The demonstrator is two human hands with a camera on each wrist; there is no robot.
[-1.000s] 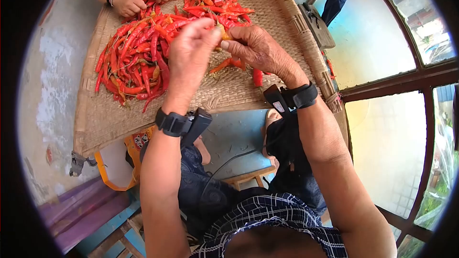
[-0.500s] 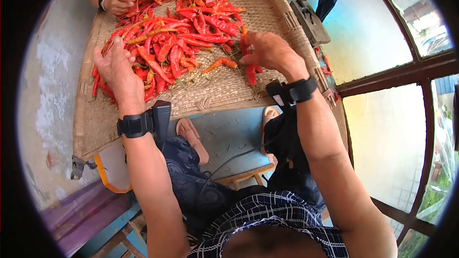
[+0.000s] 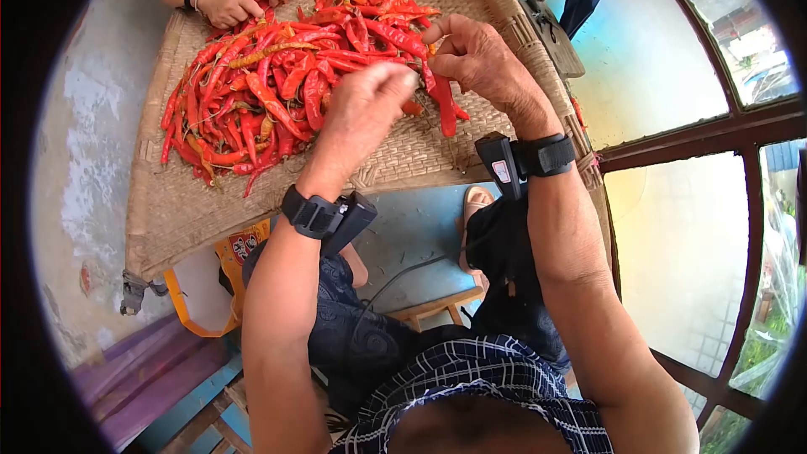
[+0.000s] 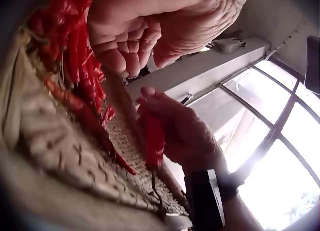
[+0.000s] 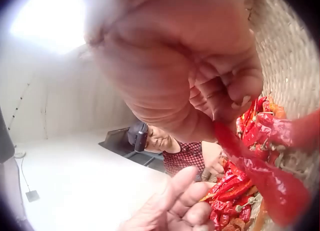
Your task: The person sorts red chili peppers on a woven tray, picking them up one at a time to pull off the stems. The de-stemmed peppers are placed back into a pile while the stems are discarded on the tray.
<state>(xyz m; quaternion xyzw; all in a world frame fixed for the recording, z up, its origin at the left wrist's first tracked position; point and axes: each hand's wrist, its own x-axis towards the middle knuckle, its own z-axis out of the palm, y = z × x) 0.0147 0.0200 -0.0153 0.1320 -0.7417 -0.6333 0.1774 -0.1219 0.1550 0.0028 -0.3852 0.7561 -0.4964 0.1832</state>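
A red chili pepper (image 3: 442, 105) hangs from my right hand (image 3: 483, 63), pinched between thumb and fingers over the right side of the woven tray (image 3: 168, 227). The right wrist view shows this pepper (image 5: 272, 186) close up, wrinkled and glossy. My left hand (image 3: 361, 113) is blurred, just left of the right one, over the near edge of the chili heap (image 3: 269, 92). Nothing shows between its loosely bent fingers (image 4: 112, 58) in the left wrist view. An orange-red chili (image 4: 75, 101) lies on the weave below it.
Across the tray, another person's hands (image 3: 227, 4) work at the far left of the heap. A raised woven rim (image 3: 525, 34) bounds the right side, beside a window (image 3: 681, 235). An orange-edged bag (image 3: 202, 303) is below the tray's front left.
Both hands were together at a yellowish pepper; the left then swung left over the heap, where an orange-yellow pepper now lies, and came back right. My right hand has picked up a red chili.
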